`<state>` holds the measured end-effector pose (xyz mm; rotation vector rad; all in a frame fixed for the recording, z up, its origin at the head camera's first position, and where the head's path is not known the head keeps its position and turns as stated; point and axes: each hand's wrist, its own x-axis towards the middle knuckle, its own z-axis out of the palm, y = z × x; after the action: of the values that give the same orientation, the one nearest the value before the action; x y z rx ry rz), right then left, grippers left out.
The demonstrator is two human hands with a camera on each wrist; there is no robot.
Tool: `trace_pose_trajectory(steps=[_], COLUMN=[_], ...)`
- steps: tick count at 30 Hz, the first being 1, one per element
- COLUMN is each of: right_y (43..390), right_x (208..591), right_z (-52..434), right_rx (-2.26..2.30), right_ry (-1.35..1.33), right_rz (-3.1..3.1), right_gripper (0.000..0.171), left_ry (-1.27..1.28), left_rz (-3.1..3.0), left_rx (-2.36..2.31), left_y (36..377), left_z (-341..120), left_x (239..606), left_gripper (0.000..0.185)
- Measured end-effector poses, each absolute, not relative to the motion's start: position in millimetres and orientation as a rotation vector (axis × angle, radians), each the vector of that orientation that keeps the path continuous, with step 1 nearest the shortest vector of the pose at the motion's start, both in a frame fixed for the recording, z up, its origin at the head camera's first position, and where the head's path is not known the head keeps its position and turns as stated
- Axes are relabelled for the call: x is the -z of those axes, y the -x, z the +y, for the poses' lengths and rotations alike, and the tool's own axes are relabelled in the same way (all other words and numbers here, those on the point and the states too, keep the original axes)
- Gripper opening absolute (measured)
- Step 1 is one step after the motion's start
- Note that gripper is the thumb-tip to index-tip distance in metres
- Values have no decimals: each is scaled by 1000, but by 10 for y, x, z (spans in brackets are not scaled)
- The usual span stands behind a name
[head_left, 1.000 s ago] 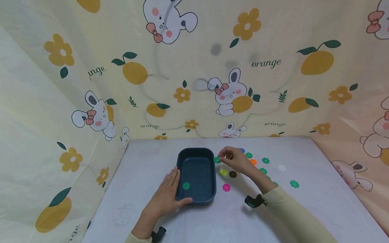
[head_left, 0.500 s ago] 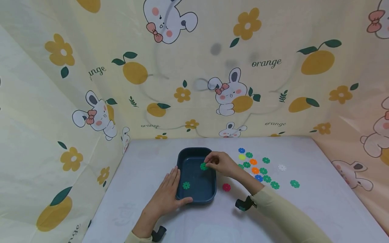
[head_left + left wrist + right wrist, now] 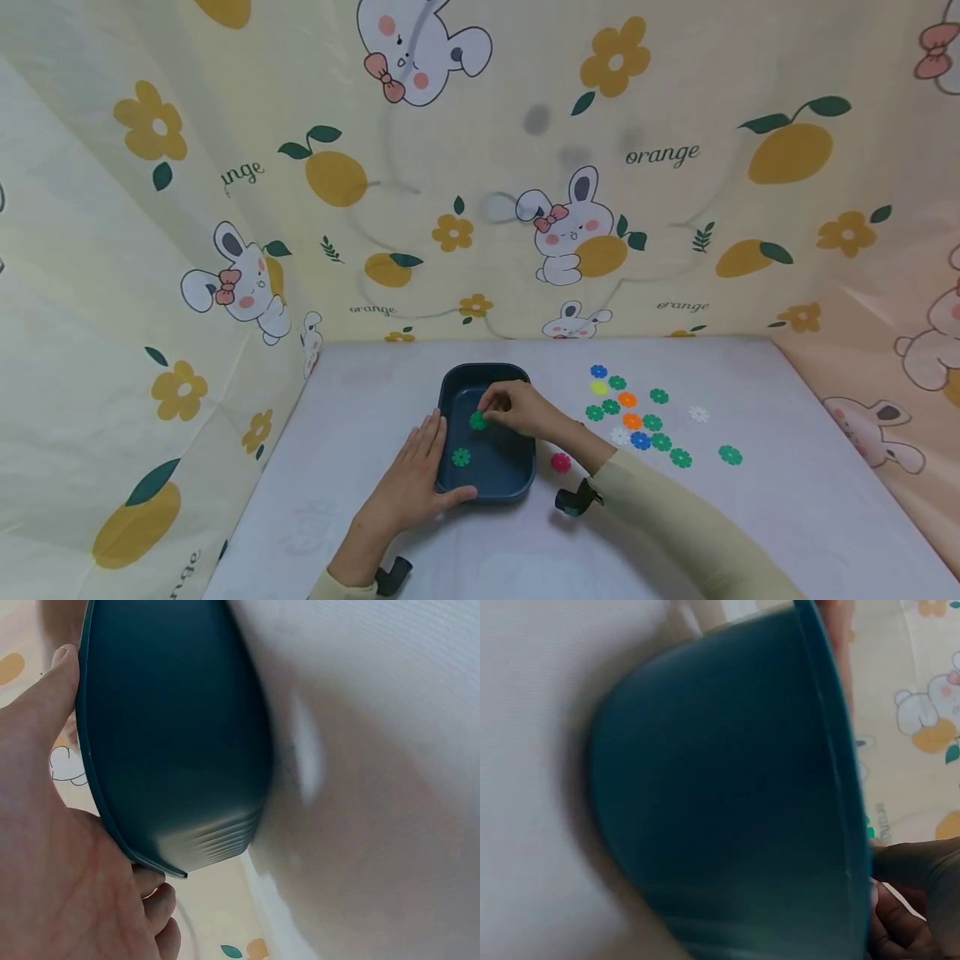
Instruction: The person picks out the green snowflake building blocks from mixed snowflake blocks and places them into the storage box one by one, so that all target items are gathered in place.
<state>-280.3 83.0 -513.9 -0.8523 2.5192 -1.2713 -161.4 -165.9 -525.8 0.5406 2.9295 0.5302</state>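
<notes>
green flower disc [image 3: 477, 421], pinched in the right hand [image 3: 517, 408], now hangs inside the dark blue tray [image 3: 517, 483]; a second ago it was just outside the tray's right rim. a second green disc [image 3: 461, 457] lies on the tray floor. left hand [image 3: 408, 487], fingers straight, braces the tray's left side. other discs [image 3: 637, 417] remain on the tabletop [image 3: 787, 500], so sorting looks early.

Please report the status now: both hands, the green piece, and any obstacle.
Left hand steadies blue tray. Right hand pinches green flower piece over the tray. One green piece already inside. No obstacle seen.
</notes>
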Motion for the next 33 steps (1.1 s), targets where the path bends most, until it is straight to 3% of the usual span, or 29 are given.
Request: trace_pose_trajectory(steps=[33], right_y=[2961], right_x=[5318], right_z=[439], right_rx=[1041], right_ry=[811], right_rz=[2457], right_gripper=[5], left_ry=[-556], left_rz=[2934], left_rx=[-543], left_y=[1615], left_z=[-1663], left_x=[5257], left_gripper=[119])
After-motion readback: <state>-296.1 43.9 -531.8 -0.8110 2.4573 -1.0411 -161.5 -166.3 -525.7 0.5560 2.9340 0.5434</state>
